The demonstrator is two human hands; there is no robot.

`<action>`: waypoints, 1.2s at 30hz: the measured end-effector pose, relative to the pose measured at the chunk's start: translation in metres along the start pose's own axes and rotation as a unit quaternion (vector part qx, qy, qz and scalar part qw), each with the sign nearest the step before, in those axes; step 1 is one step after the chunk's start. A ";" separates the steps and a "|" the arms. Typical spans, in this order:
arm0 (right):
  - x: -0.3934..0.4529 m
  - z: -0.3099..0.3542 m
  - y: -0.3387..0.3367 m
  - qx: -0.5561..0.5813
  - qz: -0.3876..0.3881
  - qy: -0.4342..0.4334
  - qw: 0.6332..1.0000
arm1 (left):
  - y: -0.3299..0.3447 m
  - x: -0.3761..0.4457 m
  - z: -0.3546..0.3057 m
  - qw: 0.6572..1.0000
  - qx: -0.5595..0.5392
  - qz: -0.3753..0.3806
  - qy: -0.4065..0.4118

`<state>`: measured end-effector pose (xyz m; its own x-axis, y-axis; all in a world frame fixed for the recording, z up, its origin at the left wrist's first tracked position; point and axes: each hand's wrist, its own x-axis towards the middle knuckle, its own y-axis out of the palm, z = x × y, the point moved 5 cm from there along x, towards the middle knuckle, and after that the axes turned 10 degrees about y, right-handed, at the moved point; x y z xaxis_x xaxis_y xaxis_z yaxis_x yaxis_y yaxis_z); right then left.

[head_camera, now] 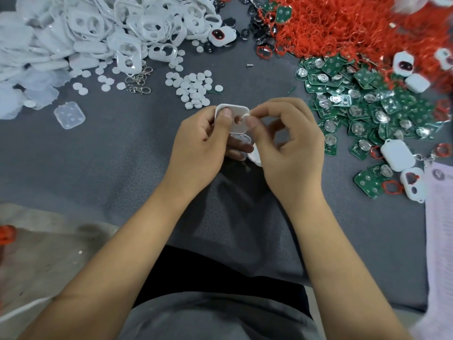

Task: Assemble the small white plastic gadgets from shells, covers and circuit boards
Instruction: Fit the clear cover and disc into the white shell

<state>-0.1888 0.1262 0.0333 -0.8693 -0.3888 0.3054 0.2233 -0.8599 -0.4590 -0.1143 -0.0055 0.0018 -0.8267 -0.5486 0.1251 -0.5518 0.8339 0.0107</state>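
Observation:
My left hand (198, 141) grips a small white shell (235, 119) with a round hole, thumb on its top face. A second white piece (241, 139) sits under it in the same fingers. My right hand (289, 143) pinches a small white disc (245, 116) at the shell's right edge, thumb and forefinger closed on it. Another white part (255, 158) shows below my right palm. White shells (103, 28) are heaped at the far left, loose white discs (193, 87) lie ahead, and green circuit boards (362, 104) spread to the right.
Red rubber rings (343, 25) pile up at the far right. Finished white gadgets (397, 155) lie among the boards. A clear plastic cover (69, 115) and metal clasps (138, 82) lie left of centre. A printed sheet (438, 217) lies at the right edge. Grey cloth (122, 155) covers the work surface.

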 end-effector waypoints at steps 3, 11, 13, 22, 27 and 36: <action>0.001 -0.003 0.001 0.018 0.011 0.048 0.999 | 0.000 0.000 0.001 1.000 0.000 -0.004 -0.003; -0.002 -0.008 0.010 -0.017 -0.004 0.115 0.993 | 0.001 0.000 -0.001 0.995 0.084 -0.006 0.043; -0.002 -0.009 0.011 -0.024 -0.006 0.123 0.992 | 0.002 0.000 0.001 1.000 0.021 0.010 0.012; -0.002 -0.007 0.007 -0.019 -0.026 0.125 0.992 | 0.002 -0.002 -0.002 0.997 0.053 0.050 0.028; -0.002 -0.007 0.009 -0.028 -0.027 0.129 0.991 | 0.002 -0.003 -0.007 0.992 0.104 0.051 0.041; -0.002 -0.007 0.012 -0.058 -0.044 0.136 0.988 | 0.005 -0.003 -0.006 0.991 0.110 0.055 0.043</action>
<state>-0.1871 0.1191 0.0215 -0.9727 -0.1984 0.1204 0.1041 -0.8366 -0.5378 -0.1137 0.0011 0.0076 -0.8764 -0.4395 0.1970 -0.4766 0.8503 -0.2230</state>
